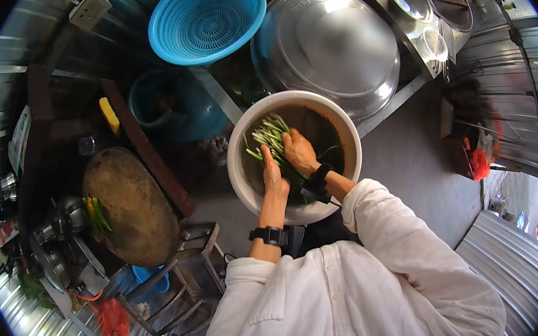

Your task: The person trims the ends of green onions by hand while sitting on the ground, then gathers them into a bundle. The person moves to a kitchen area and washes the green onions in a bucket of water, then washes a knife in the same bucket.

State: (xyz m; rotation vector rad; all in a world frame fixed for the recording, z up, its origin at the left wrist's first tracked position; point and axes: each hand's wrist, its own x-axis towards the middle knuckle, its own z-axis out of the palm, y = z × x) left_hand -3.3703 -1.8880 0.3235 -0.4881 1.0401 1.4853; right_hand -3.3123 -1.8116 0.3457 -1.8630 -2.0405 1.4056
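Observation:
Both my hands are inside a round white basin (356, 143) of cloudy water, around a bundle of green stalks (271, 134) with pale cut ends, perhaps garlic chives. My left hand (275, 178) presses along the near left side of the bundle, thumb side up. Over the right side of the stalks, my right hand (301, 152) curls its fingers and grips them. The pale ends point to the far left. Green leaves trail under my right wrist and lie in the water near the basin's far right wall. Dark straps circle both wrists.
A blue plastic colander (211, 19) and a large metal basin (329, 41) stand beyond the white basin. To the left, a round wooden chopping board (135, 203) bears several green and yellow peppers (97, 215). A wooden stool (195, 263) stands near my left. A yellow sponge (109, 116) lies farther left.

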